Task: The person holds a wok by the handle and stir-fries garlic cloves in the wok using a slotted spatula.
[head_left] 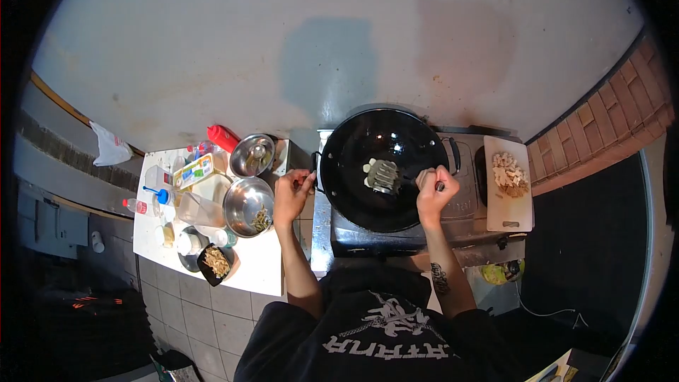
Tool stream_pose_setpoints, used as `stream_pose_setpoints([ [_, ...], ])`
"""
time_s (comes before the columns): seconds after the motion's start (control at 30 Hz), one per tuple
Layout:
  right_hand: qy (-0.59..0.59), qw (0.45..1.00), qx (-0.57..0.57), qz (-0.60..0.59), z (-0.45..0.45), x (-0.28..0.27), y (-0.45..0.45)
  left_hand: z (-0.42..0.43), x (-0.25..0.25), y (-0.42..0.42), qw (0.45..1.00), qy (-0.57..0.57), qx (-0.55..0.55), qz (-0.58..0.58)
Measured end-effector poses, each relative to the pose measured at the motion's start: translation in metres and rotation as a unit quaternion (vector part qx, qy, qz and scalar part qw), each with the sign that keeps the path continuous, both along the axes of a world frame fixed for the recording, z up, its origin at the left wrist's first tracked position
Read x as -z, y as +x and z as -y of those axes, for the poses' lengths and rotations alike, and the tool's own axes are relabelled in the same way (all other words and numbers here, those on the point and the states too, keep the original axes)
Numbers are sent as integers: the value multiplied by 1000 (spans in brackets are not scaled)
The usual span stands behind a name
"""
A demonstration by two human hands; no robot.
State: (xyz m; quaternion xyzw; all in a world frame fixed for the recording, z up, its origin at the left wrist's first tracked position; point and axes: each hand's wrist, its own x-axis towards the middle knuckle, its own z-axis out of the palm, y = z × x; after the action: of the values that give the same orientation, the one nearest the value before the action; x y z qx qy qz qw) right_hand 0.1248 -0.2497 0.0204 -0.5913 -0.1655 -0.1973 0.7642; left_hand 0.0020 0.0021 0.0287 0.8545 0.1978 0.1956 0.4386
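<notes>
A large black wok (353, 201) sits on the stove, with a slotted spatula (384, 176) inside it. Several pale pieces of food (369, 165) lie by the spatula's head near the middle of the wok. My right hand (435, 194) is closed in a fist around the spatula's handle, over the wok's right rim. At the left rim, my left hand (291, 196) is closed at the wok's side handle; part of the grip is hidden by the fingers.
A cutting board (509, 213) with chopped food stands right of the stove. On the white table (258, 269) at left are two steel bowls (240, 198), a red squeeze bottle (223, 138), an egg carton (193, 171) and a black bowl (214, 264) of food strips. A wall rises behind.
</notes>
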Motion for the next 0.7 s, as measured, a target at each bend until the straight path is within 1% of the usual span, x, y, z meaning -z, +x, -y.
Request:
stream_pose_setpoints([
  [0.03,-2,1000,0,0,-1,-7,1,1,-1,0,1000,-2,0,0],
  [0.1,74,996,-26,-28,-4,-20,5,3,-4,0,1000,-25,5,13],
  [0.2,78,995,-19,-57,-12,-25,15,3,-6,-1,999,-33,-4,-13],
  [0.27,67,995,-7,-69,-19,-10,21,1,0,0,1000,-15,-4,-10],
  [0.33,-27,997,55,-53,-24,1,22,1,1,-3,1000,3,-8,-9],
  [0.37,-4,996,35,-79,-22,7,18,3,1,-4,1000,5,-8,-1],
  [0.4,-4,996,31,-79,-20,9,15,3,0,-4,1000,6,-5,7],
  [0.47,-27,995,24,-93,-13,15,8,1,4,-6,1000,11,1,-9],
  [0.53,-43,993,40,-102,-10,23,6,3,5,-6,1000,-3,3,11],
  [0.63,-60,993,49,-92,-9,24,4,5,0,-6,1000,-6,6,2],
  [0.7,-100,991,65,-68,-11,19,6,4,2,-5,1000,-7,9,0],
])
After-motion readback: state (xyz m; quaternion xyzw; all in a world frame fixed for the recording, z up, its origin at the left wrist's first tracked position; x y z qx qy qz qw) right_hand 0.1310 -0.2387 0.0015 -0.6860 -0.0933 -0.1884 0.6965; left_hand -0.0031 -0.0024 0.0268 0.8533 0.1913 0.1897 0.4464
